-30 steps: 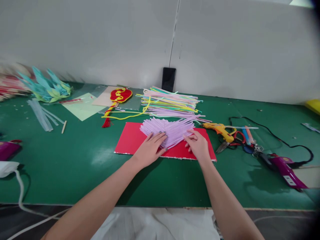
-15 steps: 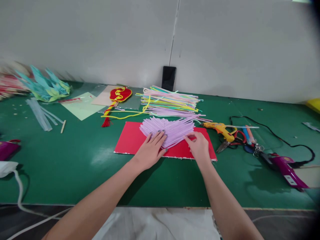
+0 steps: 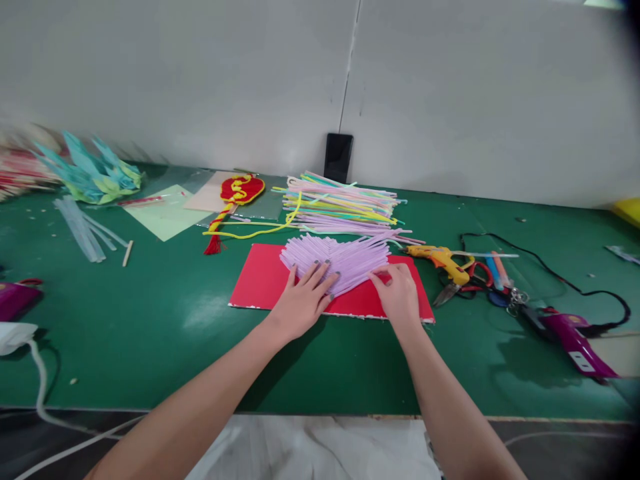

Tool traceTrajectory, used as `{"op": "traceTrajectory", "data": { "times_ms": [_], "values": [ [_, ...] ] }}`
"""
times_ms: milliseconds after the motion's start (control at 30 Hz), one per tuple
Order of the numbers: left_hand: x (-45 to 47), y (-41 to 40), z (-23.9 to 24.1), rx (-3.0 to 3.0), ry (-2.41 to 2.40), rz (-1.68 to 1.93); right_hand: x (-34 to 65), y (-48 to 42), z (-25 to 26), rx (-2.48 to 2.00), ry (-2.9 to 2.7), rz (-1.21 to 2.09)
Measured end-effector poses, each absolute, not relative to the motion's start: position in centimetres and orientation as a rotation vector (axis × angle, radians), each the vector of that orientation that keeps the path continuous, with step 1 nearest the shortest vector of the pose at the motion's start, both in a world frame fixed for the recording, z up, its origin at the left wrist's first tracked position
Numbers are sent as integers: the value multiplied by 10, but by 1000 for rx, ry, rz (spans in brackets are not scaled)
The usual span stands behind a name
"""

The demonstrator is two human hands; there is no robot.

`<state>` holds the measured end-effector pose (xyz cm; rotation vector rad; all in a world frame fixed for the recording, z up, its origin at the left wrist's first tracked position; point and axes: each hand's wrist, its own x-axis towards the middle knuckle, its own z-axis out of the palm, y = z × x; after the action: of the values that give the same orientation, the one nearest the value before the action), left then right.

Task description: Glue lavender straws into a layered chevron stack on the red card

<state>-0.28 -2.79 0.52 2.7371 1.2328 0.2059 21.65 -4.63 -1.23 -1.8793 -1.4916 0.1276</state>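
Note:
Light purple pipe cleaners (image 3: 353,260) lie packed side by side in a heart-like, leaf-veined shape on a red board (image 3: 253,283) with ragged white edges. My left hand (image 3: 300,303) rests on the lower left part of this shape, fingers spread flat. At its lower right edge, my right hand (image 3: 403,293) is closed in a pinch at the end of a purple pipe cleaner; the fingertips partly hide that end. Just behind the board is a pile of loose pipe cleaners (image 3: 345,203) in purple, pink, yellow and green.
A yellow glue gun (image 3: 443,260), scissors (image 3: 447,293) and a purple corded tool (image 3: 575,340) lie on the right. A phone (image 3: 339,157) leans against the wall. Leftward are a red and yellow tasselled ornament (image 3: 243,190), clear glue sticks (image 3: 80,230) and teal folded paper (image 3: 95,173).
My left hand's fingers have spread, with the thumb side shifting up onto the purple pipe cleaners. My right hand stays in nearly the same spot, still pinching.

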Motion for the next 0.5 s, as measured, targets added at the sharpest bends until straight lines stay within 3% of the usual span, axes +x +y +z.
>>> {"op": "traceTrajectory", "data": {
  "times_ms": [267,500],
  "values": [
    [-3,-28,2,2730,1238,235,207,-46,-12,-1704,-1634,-89],
    [-4,-27,0,2730,1231,242,169,-51,-12,-1512,-2131,47]
  ]
}}
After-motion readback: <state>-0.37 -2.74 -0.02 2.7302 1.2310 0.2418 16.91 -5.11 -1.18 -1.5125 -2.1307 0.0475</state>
